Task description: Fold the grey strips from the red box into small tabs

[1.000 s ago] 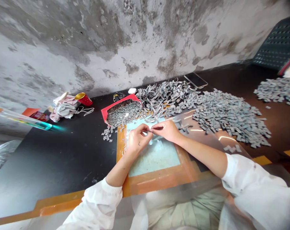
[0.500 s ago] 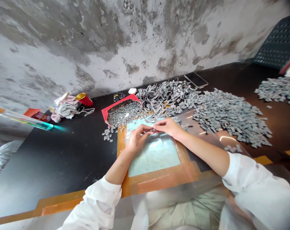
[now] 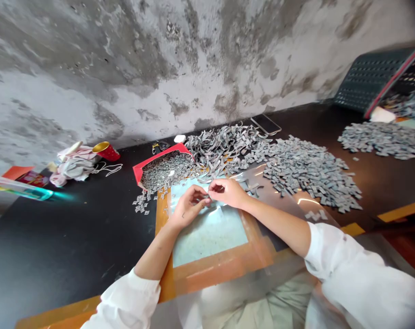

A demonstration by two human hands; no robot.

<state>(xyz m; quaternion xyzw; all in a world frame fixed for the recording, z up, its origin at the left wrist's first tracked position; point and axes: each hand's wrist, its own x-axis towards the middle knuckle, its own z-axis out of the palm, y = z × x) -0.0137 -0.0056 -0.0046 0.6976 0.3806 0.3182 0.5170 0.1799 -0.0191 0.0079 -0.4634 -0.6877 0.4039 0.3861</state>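
Observation:
My left hand (image 3: pixel 191 206) and my right hand (image 3: pixel 226 192) meet over the pale blue sheet (image 3: pixel 210 233), which orange tape frames. Both hands have thumb and fingers pinched together, fingertips touching or nearly so. Whatever sits between them is too small to make out. Just beyond, a red-edged box (image 3: pixel 139 170) lies with many small metal-grey pieces (image 3: pixel 166 169) spilling from its open side. A heap of curled grey strips (image 3: pixel 224 144) is behind my right hand, and a wide pile of short grey pieces (image 3: pixel 306 169) spreads to its right.
A phone (image 3: pixel 266 124) lies near the wall. At the left are a red cup (image 3: pixel 106 151), crumpled cloth (image 3: pixel 77 162) and a clear tube (image 3: pixel 20 187). Another grey pile (image 3: pixel 385 139) and a dark perforated basket (image 3: pixel 372 80) stand at the right.
The view has shifted to the right, showing more of the basket. My left hand's fingers have spread a little and its thumb stands more apart from them. Both hands remain close together.

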